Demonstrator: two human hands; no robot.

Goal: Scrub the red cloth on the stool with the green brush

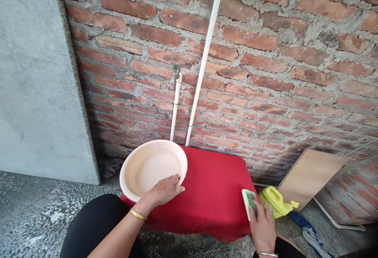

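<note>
A pale pink plastic basin [153, 167] stands on the left part of a red cloth [215, 183] that covers a low, flat support. My left hand [165, 191] grips the basin's near right rim, fingers inside and thumb outside. In my right hand [261, 222], over the cloth's right edge, is a light green scrubbing brush [245, 201] with dark bristles. The fingers wrap round it and hide part of it.
Behind the cloth rises a brick wall [251, 73] with a tap [175, 75] and a white pipe [206, 49]. A yellow jug [274, 201], a board [313, 171] and blue flip-flops [313, 236] are at right. A grey slab [44, 80] leans at left.
</note>
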